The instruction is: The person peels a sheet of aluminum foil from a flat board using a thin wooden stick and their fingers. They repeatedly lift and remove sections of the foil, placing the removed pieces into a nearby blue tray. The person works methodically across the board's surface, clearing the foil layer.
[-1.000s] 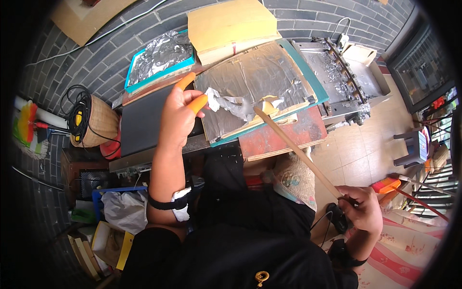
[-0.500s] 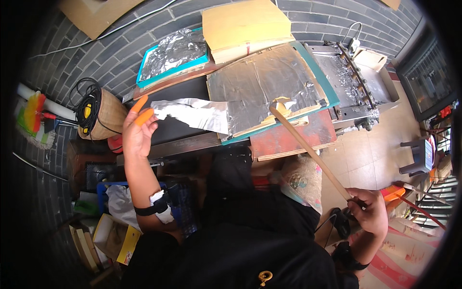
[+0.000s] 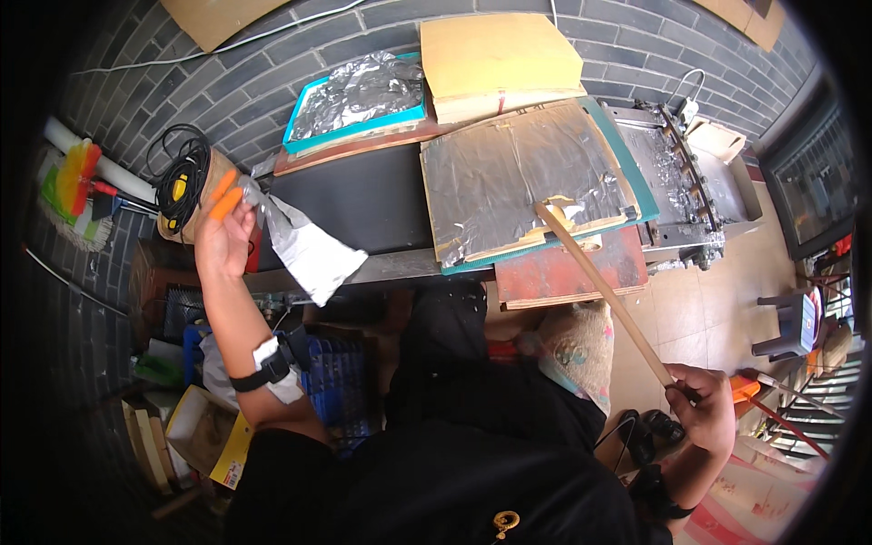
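My left hand [image 3: 225,243], with orange finger cots [image 3: 226,202] on two fingers, pinches one end of a silver foil strip [image 3: 316,256]. The strip hangs down to the right, over the front edge of the black bench top [image 3: 359,195]. Low at the right, my right hand [image 3: 704,407] is closed around the near end of a long wooden stick [image 3: 610,298]. The stick's far tip reaches a torn yellowish spot at the front right of a dark, foil-coated sheet stack [image 3: 513,173].
A turquoise tray [image 3: 304,143] with crumpled foil stands at the back left, beside a yellow paper stack [image 3: 500,59]. Under the front of the sheet stack lies a reddish board [image 3: 581,268]. A metal frame machine [image 3: 677,173] stands on the right. At left is a basket [image 3: 218,173] with black cable.
My left hand has moved left and slightly down. The foil strip has come off the sheet stack's left edge and now hangs from my fingers. The stick stays at the same spot on the stack.
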Motion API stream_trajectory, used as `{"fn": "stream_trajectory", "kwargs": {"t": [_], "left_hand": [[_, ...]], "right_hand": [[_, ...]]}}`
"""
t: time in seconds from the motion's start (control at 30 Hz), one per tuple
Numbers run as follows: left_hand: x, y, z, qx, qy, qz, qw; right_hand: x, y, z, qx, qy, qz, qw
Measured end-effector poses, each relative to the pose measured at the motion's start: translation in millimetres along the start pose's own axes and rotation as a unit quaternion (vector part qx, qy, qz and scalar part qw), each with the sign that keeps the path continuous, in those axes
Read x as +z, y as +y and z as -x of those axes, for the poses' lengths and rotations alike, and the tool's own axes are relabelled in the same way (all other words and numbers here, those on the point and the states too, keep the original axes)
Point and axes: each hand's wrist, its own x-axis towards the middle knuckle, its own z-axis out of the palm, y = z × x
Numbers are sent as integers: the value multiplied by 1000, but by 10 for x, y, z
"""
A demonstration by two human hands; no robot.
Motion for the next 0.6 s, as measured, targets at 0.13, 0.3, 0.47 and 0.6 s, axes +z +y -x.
{"fn": "stream_trajectory", "kwargs": {"t": [0.13, 0.3, 0.47, 0.6], "left_hand": [[158, 94, -519, 13, -30, -31, 999], [706, 203, -1202, 34, 4, -62, 997], [1267, 252, -1667, 60, 7, -75, 995], [1541, 238, -1981, 71, 2, -87, 994]], "right_hand": [[-26, -112, -81, 4, -11, -22, 1000], [-13, -191, -198, -3, -2, -21, 1000], [29, -185, -269, -33, 0, -9, 999], [40, -157, -278, -17, 8, -15, 1000]]}}
